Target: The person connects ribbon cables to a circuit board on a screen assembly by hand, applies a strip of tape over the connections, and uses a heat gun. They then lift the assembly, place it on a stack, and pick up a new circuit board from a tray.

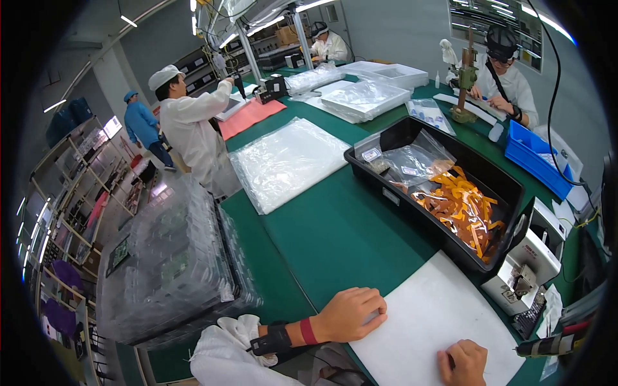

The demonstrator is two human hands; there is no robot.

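Note:
A white mat (431, 321) lies on the green table in front of me. At its left edge rests my left hand (351, 315), fingers curled in and thumb beneath them; no object shows in it. A red band and a black strap circle that wrist. Lower on the same mat is my right hand (463, 363), its fingers bent into a loose fist with no object showing. Beyond the mat stands a black tray (399, 206) holding a clear bag of orange flexible strips (463, 212) and other clear bags (415, 157) of small parts.
Clear plastic trays (167, 264) are stacked at left. A plastic-wrapped white sheet stack (290, 161) lies ahead. At right are a silver-and-white machine (524, 264), a blue bin (537, 157) and a screwdriver-like tool (553, 344). Co-workers (187, 122) in white work around the table.

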